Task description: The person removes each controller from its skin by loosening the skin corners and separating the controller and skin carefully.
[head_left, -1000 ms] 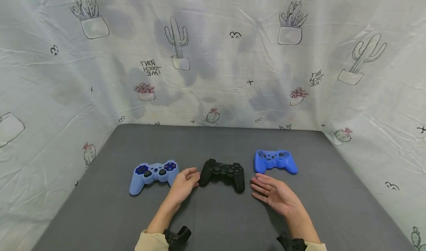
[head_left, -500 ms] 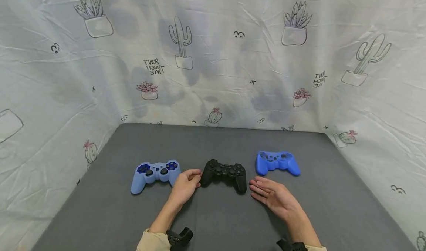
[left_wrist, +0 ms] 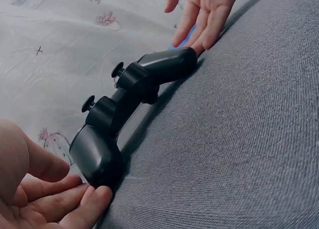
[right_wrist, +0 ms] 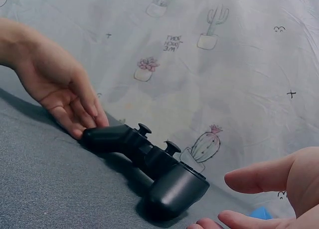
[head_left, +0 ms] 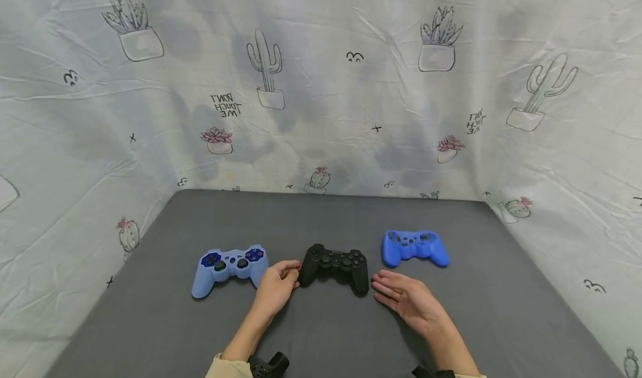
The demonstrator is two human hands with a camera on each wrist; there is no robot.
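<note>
1. Black pad (head_left: pixel 335 265) lies flat on the grey table (head_left: pixel 321 333), between the two hands.
2. Left hand (head_left: pixel 277 285), fingers loosely curled, touches the pad's left grip and holds nothing.
3. Right hand (head_left: pixel 405 301), fingers nearly straight, sits by the right grip; contact there seems likely, though unclear.
4. Light-blue pad (head_left: pixel 228 266) lies left of the black pad, and the blue skin (head_left: pixel 414 247) right of it.

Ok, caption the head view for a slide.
Two hands, left hand and right hand, flank a black gamepad between a light-blue gamepad and an empty blue silicone cover.
</note>
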